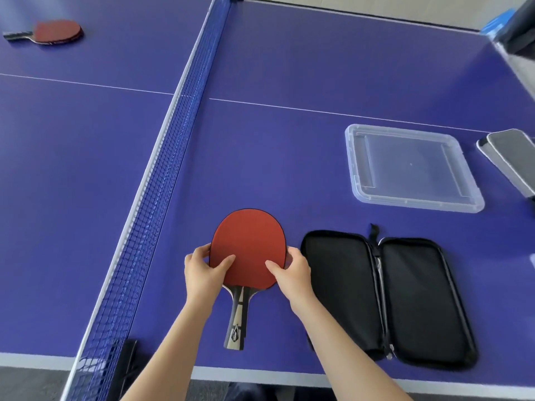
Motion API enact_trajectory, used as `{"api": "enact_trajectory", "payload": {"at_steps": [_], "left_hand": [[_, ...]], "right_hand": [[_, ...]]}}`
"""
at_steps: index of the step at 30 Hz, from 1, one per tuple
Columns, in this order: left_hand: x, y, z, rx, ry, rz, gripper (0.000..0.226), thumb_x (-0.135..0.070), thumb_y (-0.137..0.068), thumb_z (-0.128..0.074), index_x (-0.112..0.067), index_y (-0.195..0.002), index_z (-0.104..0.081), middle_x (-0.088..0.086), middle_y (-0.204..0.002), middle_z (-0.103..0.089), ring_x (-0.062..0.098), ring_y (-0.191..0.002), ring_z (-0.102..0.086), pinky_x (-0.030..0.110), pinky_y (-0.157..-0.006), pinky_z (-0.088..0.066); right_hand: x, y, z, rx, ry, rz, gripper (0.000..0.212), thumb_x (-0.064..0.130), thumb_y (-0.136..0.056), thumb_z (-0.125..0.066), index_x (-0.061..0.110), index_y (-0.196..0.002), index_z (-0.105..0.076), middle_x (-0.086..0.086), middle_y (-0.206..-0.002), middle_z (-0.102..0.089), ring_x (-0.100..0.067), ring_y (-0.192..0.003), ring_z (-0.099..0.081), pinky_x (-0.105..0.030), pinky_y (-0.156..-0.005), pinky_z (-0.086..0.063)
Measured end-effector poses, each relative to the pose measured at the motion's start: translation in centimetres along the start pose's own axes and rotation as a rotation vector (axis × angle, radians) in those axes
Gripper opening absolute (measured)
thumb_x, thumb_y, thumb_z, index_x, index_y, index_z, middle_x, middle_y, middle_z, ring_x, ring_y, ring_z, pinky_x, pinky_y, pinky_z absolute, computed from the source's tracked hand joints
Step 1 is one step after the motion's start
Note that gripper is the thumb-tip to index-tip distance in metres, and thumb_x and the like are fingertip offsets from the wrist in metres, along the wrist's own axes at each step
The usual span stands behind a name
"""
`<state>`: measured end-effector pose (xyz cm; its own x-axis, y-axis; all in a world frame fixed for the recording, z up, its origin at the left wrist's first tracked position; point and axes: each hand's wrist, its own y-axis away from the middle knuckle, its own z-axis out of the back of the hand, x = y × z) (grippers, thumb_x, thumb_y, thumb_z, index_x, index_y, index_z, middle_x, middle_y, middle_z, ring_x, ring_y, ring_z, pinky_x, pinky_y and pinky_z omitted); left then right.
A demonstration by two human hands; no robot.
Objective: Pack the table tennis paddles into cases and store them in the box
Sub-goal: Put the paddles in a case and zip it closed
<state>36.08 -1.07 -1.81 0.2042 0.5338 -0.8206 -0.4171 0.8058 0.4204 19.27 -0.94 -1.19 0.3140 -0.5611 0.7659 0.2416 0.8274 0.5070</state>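
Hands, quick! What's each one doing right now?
Left hand: holding the red paddle by its left edge.
Right hand: holding the same paddle by its right edge.

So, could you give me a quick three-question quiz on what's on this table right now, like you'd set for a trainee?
1. True or false: the left hand and right hand both grip the near paddle by its red blade.
2. The black case beside it is: A) zipped shut, B) lying open and empty, C) holding a paddle.
3. Fill in: the second paddle lies across the ____ from the hands.

Key: 1 true; 2 B; 3 net.
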Motion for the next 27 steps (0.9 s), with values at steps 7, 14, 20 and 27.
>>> {"api": "enact_trajectory", "payload": {"at_steps": [7,14,20,27], "left_hand": [[-3.5,6.6,-10.0,0.059,-0.013,-0.050,0.053,-0.030,-0.077,-0.079,-0.017,-0.123,-0.056,-0.003,-0.111,-0.044,0.020,-0.105,-0.055,0.034,-0.086,-0.049],[-4.7,13.9,-21.6,0.110,-0.067,-0.063,0.053,-0.031,-0.074,-0.080,-0.015,-0.119,-0.057,-0.002,-0.110,-0.047,0.019,-0.099,-0.057,0.032,-0.083,-0.048],[-4.9,18.8,-30.7,0.133,-0.095,0.009,0.053,-0.032,-0.073,-0.080,-0.014,-0.118,-0.058,-0.002,-0.106,-0.045,0.025,-0.104,-0.057,0.044,-0.093,-0.049],[-4.6,19.5,-35.2,0.062,-0.169,0.048,0.056,-0.034,-0.074,-0.079,-0.013,-0.121,-0.057,0.002,-0.114,-0.049,0.025,-0.106,-0.057,0.038,-0.087,-0.049]], "right_hand": [[-3.2,0.2,12.0,-0.108,-0.083,-0.015,0.041,0.022,-0.082,-0.071,0.018,-0.121,-0.059,-0.003,-0.116,-0.061,-0.019,-0.104,-0.060,-0.037,-0.091,-0.053],[-8.8,-0.5,24.4,-0.206,-0.086,-0.046,0.033,0.015,-0.079,-0.074,0.015,-0.110,-0.064,-0.002,-0.103,-0.067,-0.019,-0.098,-0.063,-0.030,-0.082,-0.053],[-13.5,-2.8,33.3,-0.203,0.006,-0.078,0.032,0.020,-0.080,-0.074,0.016,-0.111,-0.064,0.002,-0.100,-0.065,-0.013,-0.089,-0.061,-0.019,-0.067,-0.049],[-15.6,-5.8,36.2,-0.117,0.081,-0.083,0.021,0.018,-0.081,-0.072,0.014,-0.102,-0.069,0.004,-0.090,-0.066,-0.020,-0.097,-0.062,-0.034,-0.082,-0.055]]}}
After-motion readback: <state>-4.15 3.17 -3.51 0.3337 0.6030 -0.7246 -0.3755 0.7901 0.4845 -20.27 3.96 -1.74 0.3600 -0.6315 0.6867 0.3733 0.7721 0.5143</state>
